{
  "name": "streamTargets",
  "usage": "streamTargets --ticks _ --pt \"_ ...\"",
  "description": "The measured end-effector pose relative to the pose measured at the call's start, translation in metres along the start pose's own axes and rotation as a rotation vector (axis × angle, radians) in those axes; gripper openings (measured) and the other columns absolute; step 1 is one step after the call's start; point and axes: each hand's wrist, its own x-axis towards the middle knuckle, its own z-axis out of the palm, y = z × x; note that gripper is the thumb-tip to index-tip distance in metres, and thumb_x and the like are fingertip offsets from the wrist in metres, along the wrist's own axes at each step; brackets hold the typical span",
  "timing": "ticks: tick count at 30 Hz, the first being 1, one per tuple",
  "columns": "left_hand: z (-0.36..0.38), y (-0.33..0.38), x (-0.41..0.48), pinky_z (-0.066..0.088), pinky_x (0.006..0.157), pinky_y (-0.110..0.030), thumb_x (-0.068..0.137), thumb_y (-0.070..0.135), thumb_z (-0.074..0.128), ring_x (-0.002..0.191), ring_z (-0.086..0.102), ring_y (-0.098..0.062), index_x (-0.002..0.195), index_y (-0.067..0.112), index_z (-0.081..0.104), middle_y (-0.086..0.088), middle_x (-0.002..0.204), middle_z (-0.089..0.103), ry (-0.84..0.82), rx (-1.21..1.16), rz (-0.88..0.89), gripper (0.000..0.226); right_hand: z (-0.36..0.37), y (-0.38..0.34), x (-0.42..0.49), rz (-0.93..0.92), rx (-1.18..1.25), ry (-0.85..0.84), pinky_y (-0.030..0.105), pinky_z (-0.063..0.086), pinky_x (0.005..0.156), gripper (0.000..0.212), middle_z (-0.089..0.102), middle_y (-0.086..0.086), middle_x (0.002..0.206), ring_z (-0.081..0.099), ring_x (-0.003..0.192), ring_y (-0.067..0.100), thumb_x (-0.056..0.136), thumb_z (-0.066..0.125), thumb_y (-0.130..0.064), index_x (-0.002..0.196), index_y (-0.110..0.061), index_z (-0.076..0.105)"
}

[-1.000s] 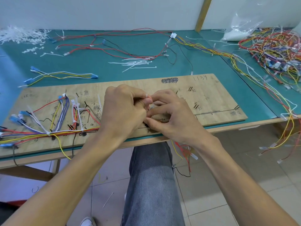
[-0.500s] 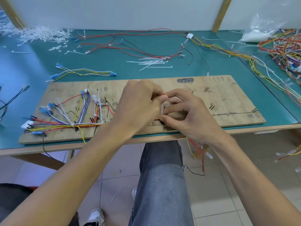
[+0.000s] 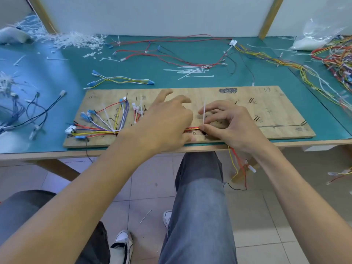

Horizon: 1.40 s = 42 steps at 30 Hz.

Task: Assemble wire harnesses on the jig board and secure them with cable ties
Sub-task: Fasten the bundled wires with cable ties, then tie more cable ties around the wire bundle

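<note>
1. Where the wire bundle (image 3: 192,128) crosses the jig board (image 3: 266,111) near its front edge, a cable tie (image 3: 204,111) stands upright.
2. Right hand (image 3: 232,122): fingers curled, thumb pinching the tie's base.
3. Left hand (image 3: 167,121): fingers loosely spread over the board, gripping nothing.

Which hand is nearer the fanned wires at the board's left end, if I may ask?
Left: the left hand lies just right of the fanned wires; the right hand sits beyond it.

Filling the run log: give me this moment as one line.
stage: tying | left hand: open over wire bundle | right hand: grips wire bundle at cable tie | cable tie: tail upright, untrimmed
</note>
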Motion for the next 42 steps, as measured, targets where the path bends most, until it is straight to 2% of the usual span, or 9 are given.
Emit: streamTargets --ticks 3,7,11,16,19,24,31,39,42 --pt "-0.005 -0.008 -0.018 0.007 0.128 -0.045 0.101 0.047 0.056 0.154 0.024 -0.007 0.116 0.029 0.076 0.016 0.132 0.069 0.121 -0.164 0.014 0.031 -0.001 0.002 0.001 -0.029 -0.024 -0.016 0.045 0.046 0.107 0.006 0.074 -0.01 0.116 0.061 0.12 0.017 0.087 0.086 -0.02 0.085 -0.015 0.085" --pt "-0.004 -0.022 -0.063 0.042 0.11 -0.037 0.098 0.028 0.067 0.13 0.054 -0.017 0.11 0.018 0.079 0.009 0.115 0.075 0.496 -0.475 -0.098 0.019 -0.003 0.002 0.004 0.082 0.144 -0.006 0.036 0.05 0.107 0.008 0.075 -0.006 0.119 0.066 0.119 0.013 0.092 0.082 -0.022 0.09 -0.015 0.085" --pt "0.007 -0.036 -0.107 0.043 0.109 -0.04 0.096 0.019 0.073 0.128 0.053 -0.025 0.113 0.014 0.077 0.002 0.117 0.072 0.708 -0.387 -0.318 0.018 -0.004 -0.014 0.004 0.22 0.436 0.228 0.032 0.056 0.103 0.021 0.075 0.009 0.119 0.07 0.115 0.015 0.092 0.08 -0.015 0.107 -0.001 0.077" --pt "0.007 -0.049 -0.136 0.042 0.098 -0.022 0.1 0.026 0.065 0.111 0.058 -0.016 0.114 0.027 0.07 0.01 0.116 0.066 0.755 -0.424 -0.493 0.015 0.025 -0.077 -0.025 0.028 0.215 0.536 0.028 0.058 0.087 0.007 0.072 -0.007 0.101 0.071 0.096 0.017 0.095 0.077 -0.019 0.101 -0.02 0.073" --pt "0.019 -0.051 -0.165 0.047 0.081 -0.021 0.094 0.037 0.065 0.078 0.062 -0.009 0.094 0.031 0.062 0.011 0.086 0.064 0.72 -0.499 -0.775 0.007 0.074 -0.114 -0.051 0.017 0.171 0.339 0.025 0.057 0.072 0.006 0.072 -0.017 0.087 0.071 0.081 0.01 0.096 0.072 -0.035 0.094 -0.03 0.069" --pt "0.051 -0.039 -0.197 0.058 0.073 -0.042 0.082 0.073 0.054 0.071 0.068 -0.012 0.083 0.033 0.054 0.015 0.068 0.067 0.41 -0.594 -1.03 0.04 0.141 -0.113 -0.074 0.409 0.161 -0.246 0.01 0.041 0.091 0.041 0.072 -0.026 0.113 0.057 0.11 -0.009 0.098 0.06 -0.062 0.128 -0.034 0.065" --pt "0.074 -0.034 -0.186 0.056 0.059 -0.036 0.1 0.028 0.067 0.052 0.066 -0.008 0.078 0.022 0.073 0.005 0.071 0.076 0.241 -1.084 -1.077 0.023 0.131 -0.121 -0.072 0.441 0.456 -0.157 0.051 0.057 0.085 0.026 0.074 -0.005 0.08 0.07 0.082 0.014 0.108 0.057 -0.037 0.093 -0.031 0.077" --pt "0.044 -0.032 -0.182 0.054 0.051 -0.025 0.094 0.018 0.07 0.061 0.063 -0.016 0.082 0.01 0.081 -0.015 0.084 0.072 0.283 -1.951 -1.028 0.017 0.132 -0.154 -0.069 0.538 0.711 -0.236 0.048 0.057 0.1 0.033 0.08 0.003 0.102 0.078 0.094 0.019 0.113 0.045 -0.031 0.094 -0.011 0.063" --pt "0.038 -0.026 -0.176 0.057 0.055 -0.026 0.094 0.02 0.071 0.066 0.067 -0.017 0.085 0.008 0.08 -0.018 0.093 0.076 0.298 -1.939 -1.012 0.018 0.126 -0.163 -0.074 0.656 0.959 -0.363 0.035 0.059 0.063 0.027 0.078 0.011 0.088 0.073 0.064 0.028 0.114 0.042 -0.032 0.101 -0.012 0.055"
